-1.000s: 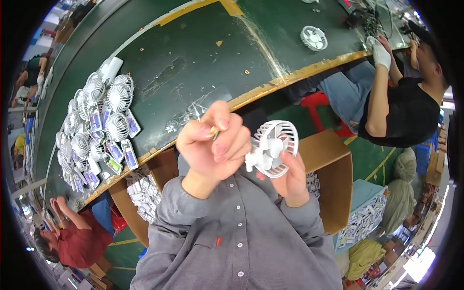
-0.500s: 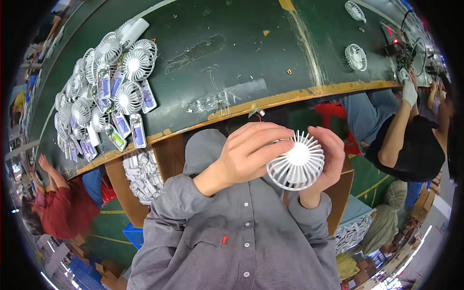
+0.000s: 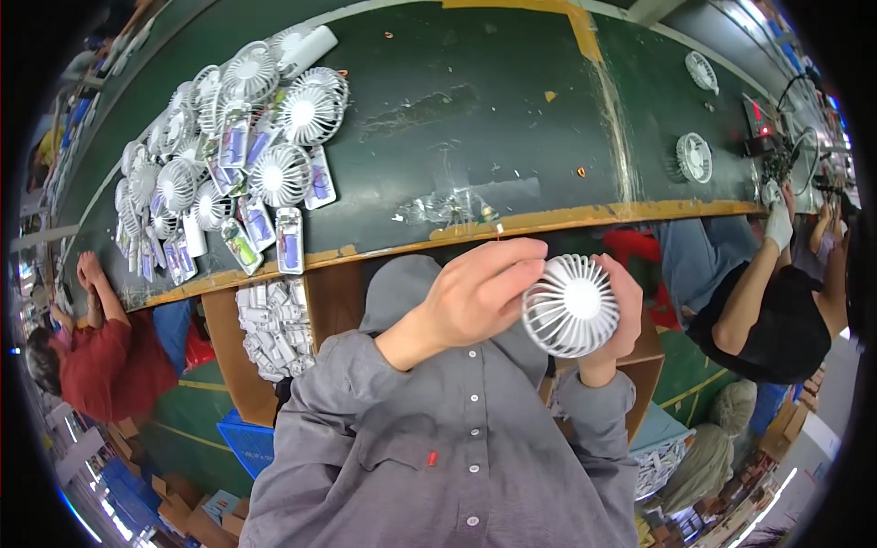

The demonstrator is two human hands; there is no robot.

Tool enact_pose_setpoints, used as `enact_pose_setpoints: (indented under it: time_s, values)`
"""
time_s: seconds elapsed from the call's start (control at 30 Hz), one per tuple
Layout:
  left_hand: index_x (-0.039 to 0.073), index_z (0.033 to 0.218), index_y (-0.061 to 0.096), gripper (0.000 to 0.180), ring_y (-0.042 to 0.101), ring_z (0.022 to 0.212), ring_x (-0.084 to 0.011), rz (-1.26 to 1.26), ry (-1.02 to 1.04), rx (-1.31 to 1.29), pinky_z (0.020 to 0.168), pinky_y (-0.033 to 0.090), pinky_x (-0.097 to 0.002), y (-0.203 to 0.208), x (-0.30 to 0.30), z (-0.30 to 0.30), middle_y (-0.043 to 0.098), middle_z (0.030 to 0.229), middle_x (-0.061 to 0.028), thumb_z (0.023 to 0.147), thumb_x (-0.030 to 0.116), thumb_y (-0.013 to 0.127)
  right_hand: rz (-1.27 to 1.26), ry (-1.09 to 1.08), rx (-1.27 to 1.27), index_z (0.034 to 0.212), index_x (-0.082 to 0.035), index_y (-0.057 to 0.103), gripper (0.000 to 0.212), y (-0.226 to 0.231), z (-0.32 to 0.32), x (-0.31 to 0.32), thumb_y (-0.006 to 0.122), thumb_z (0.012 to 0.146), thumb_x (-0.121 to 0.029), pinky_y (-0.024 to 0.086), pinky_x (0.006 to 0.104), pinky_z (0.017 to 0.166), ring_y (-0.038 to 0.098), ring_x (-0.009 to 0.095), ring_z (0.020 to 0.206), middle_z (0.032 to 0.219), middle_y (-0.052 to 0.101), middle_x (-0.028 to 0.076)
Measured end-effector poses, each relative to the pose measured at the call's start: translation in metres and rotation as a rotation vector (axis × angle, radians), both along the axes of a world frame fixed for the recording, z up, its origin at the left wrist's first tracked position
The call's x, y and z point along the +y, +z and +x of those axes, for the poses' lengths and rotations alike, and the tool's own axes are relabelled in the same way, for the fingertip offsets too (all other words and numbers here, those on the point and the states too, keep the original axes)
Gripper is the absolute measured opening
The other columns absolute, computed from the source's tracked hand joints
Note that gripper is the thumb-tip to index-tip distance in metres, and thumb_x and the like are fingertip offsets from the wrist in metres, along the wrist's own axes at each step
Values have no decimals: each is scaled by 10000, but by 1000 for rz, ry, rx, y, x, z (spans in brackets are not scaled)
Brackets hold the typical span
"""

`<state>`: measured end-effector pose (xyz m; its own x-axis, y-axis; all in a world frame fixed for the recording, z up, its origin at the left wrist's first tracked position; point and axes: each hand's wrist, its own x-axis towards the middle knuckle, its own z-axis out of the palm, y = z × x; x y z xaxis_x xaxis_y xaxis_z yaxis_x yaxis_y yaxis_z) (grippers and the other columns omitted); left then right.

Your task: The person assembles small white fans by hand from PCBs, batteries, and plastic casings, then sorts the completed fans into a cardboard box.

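Observation:
Above my lap, at the table's front edge, I hold a white handheld fan (image 3: 574,309), its round slatted cage facing up. My right hand (image 3: 625,315) is wrapped around the cage's right side. At the upper left, the bent fingers of my left hand (image 3: 484,290) are at the cage's rim, with the thumb hidden. A small pale part with a bit of red (image 3: 500,229) shows just beyond my left knuckles; what it joins is hidden. Most of the fan behind the cage is out of sight.
A heap of white fans (image 3: 251,73), several with open handles showing purple cells, lies on the green table (image 3: 475,91) at left. Below it stands a carton of white parts (image 3: 274,329). Two loose fan heads (image 3: 694,158) lie at right. Co-workers sit on both sides.
My left fingers have drawn back from the fan's middle to its upper-left rim. The fan has shifted slightly right and tilted. The whole view has swung a little.

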<state>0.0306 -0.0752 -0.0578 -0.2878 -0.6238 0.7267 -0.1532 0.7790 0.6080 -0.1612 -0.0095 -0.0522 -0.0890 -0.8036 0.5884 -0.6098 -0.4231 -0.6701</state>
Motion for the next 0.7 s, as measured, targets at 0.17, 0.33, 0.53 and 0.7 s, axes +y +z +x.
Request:
enact_pose_setpoints:
  time_s: [0.17,0.33,0.53,0.7]
  values:
    - [42,1278,485,694,596,1086,-379,171,175,-139,870,534,-427,0,-6,51,548,1257,-203,696,153,848,547,-79,-570,1157,41,594,373,-8,-42,-36,661,842,-147,513,310,857,659,182,940,1030,681,111]
    - [-1,1309,465,694,513,1159,-386,265,746,-573,977,440,-439,-5,-29,152,525,1271,-201,725,162,803,962,-131,-858,1239,18,528,324,-39,-139,-84,481,953,-128,594,315,669,704,248,842,1066,677,144]
    - [12,1414,373,935,505,1191,-376,452,963,-809,954,466,-455,-8,-46,203,487,1343,-208,677,359,831,927,-361,-1034,1129,-9,578,295,-99,-296,-134,538,944,-236,617,292,697,704,233,837,977,689,126]
    - [6,1417,360,968,535,1173,-370,547,928,-777,934,484,-446,-6,-59,209,518,1293,-220,657,354,848,841,-334,-1231,1148,41,546,298,-97,-351,-175,580,936,-167,628,323,762,696,270,876,972,680,160]
